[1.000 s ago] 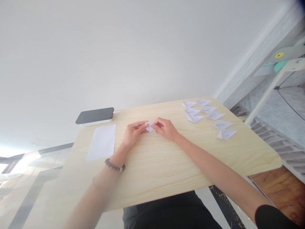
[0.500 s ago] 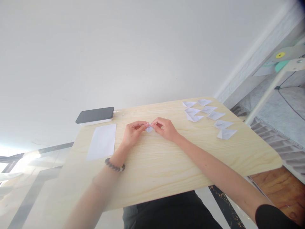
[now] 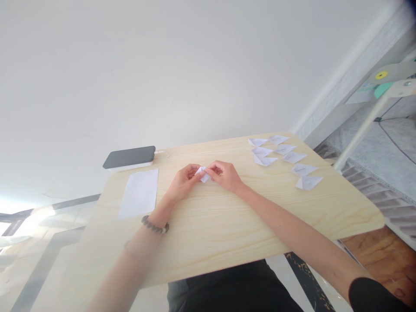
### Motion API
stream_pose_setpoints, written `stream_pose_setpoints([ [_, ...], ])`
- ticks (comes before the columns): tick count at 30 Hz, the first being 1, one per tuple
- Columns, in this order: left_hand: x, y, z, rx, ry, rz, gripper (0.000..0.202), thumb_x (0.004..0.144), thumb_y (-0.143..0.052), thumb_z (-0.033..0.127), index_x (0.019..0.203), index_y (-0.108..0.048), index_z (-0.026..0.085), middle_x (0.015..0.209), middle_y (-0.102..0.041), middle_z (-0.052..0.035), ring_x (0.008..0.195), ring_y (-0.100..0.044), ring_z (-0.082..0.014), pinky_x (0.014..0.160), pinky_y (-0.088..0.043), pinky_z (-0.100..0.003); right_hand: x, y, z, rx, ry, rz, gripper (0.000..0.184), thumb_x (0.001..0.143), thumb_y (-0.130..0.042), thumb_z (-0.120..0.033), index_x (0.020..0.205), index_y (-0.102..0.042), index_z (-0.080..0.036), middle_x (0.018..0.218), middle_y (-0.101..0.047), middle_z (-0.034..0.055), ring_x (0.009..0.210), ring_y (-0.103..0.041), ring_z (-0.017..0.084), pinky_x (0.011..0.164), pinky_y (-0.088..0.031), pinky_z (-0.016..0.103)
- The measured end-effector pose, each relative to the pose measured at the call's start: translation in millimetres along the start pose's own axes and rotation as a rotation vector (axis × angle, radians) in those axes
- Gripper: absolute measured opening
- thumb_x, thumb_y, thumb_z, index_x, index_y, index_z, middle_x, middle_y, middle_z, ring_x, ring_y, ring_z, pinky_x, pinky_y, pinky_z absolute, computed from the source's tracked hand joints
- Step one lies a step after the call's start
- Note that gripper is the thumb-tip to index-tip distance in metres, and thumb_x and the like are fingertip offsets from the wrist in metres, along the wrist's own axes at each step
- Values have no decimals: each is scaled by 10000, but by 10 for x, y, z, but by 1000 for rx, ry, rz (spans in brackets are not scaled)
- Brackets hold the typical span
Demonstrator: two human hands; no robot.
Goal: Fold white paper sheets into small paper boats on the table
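Observation:
A small folded piece of white paper (image 3: 203, 176) is pinched between my two hands, above the middle of the table. My left hand (image 3: 185, 180) grips its left side with thumb and fingers. On the paper's right side, my right hand (image 3: 225, 174) has thumb and fingertips closed. The fingers hide part of the folds. Several folded white paper boats (image 3: 308, 182) lie in two rows on the right of the table. Left of my left hand lies flat white paper (image 3: 139, 193).
A dark-screened phone (image 3: 130, 157) rests on a white block at the table's back left, with a white cable (image 3: 162, 152) beside it. The wooden table (image 3: 227, 234) backs onto a pale wall (image 3: 182, 73). A white metal frame (image 3: 364, 128) stands beyond its right edge.
My left fingers have shifted on the folded paper, and more of its white faces now shows between the hands. The right hand has barely moved. Paper boats and phone stay put.

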State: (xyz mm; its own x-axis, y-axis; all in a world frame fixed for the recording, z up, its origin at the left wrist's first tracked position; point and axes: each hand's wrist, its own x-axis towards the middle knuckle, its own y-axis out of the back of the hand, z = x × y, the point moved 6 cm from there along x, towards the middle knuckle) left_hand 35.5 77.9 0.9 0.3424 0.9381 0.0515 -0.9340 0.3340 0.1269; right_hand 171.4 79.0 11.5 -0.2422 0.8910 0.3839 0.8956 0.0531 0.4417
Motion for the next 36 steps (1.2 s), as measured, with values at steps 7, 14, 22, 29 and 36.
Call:
stream_pose_setpoints([
  [7, 6, 11, -50, -10, 55, -14, 343, 646, -666, 375, 871, -571, 134, 818, -643, -53, 724, -598, -157, 678, -481, -298, 1, -64, 61, 100, -72, -78, 235, 785, -506, -393, 758, -573, -170, 679, -624, 6, 518, -567, 97, 516, -441, 213],
  [14, 0, 21, 5, 231, -33, 53, 375, 698, -621, 345, 1013, -510, 176, 845, -630, -46, 734, -599, -162, 718, -474, -324, 17, -45, 125, 90, -80, -43, 201, 769, -543, -342, 898, -537, -188, 642, -602, -19, 543, -568, 99, 535, -438, 213],
  [22, -27, 31, 112, 799, -306, 139, 362, 762, -553, 368, 1094, -544, 223, 1068, -533, -71, 1035, -477, -222, 904, -371, -354, 40, -44, 131, -182, 16, -21, 180, 783, -541, -264, 946, -564, -191, 808, -628, 15, 701, -565, 118, 697, -441, 261],
  [29, -51, -42, 95, 1010, -305, 67, 296, 840, -437, 388, 1041, -619, 269, 1027, -554, -51, 1009, -464, -219, 889, -363, -374, 37, -44, 103, -413, 150, -84, 149, 805, -525, -264, 848, -644, -185, 923, -595, 56, 922, -504, 168, 838, -405, 314],
  [36, -42, -71, 112, 1097, -293, 40, 312, 849, -409, 427, 1030, -617, 281, 1046, -577, -29, 1019, -467, -218, 856, -355, -367, 33, -43, 103, -464, 179, -184, 216, 810, -517, -349, 911, -642, -206, 987, -608, 38, 914, -507, 174, 850, -379, 334],
])
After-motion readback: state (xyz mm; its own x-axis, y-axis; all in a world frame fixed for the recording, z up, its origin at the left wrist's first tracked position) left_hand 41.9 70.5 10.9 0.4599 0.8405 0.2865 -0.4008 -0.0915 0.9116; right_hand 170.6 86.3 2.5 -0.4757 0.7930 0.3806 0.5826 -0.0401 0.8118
